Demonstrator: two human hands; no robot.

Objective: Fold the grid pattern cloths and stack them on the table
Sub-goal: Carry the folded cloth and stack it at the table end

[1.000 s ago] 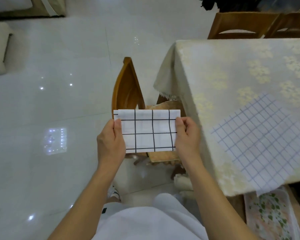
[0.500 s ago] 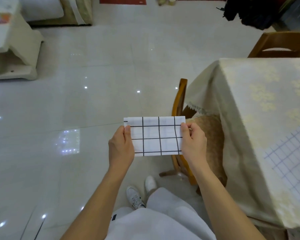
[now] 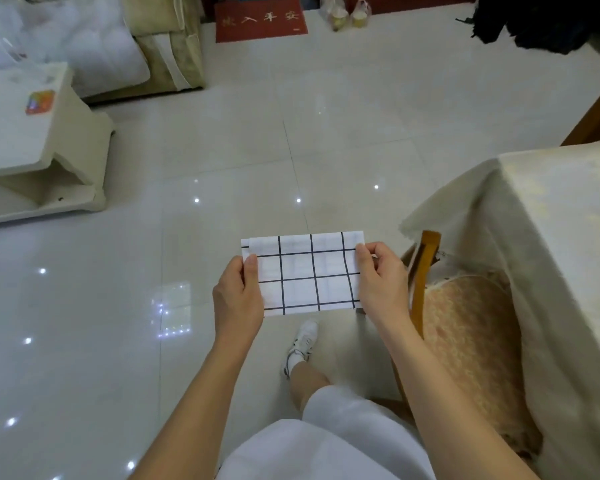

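A folded white grid cloth (image 3: pixel 305 271) is held flat above the tiled floor (image 3: pixel 222 150). The left hand (image 3: pixel 238 294) pinches its left edge and the right hand (image 3: pixel 381 280) pinches its right edge. To the right, a wooden chair (image 3: pixel 426 271) is tucked under the cloth-covered counter (image 3: pixel 561 209).

The red doormat (image 3: pixel 261 20) bears gold Chinese characters, blurred, seemingly 出入平安.

Matt woven cloth (image 3: pixel 305 271); glossy tiled floor (image 3: pixel 222 150).
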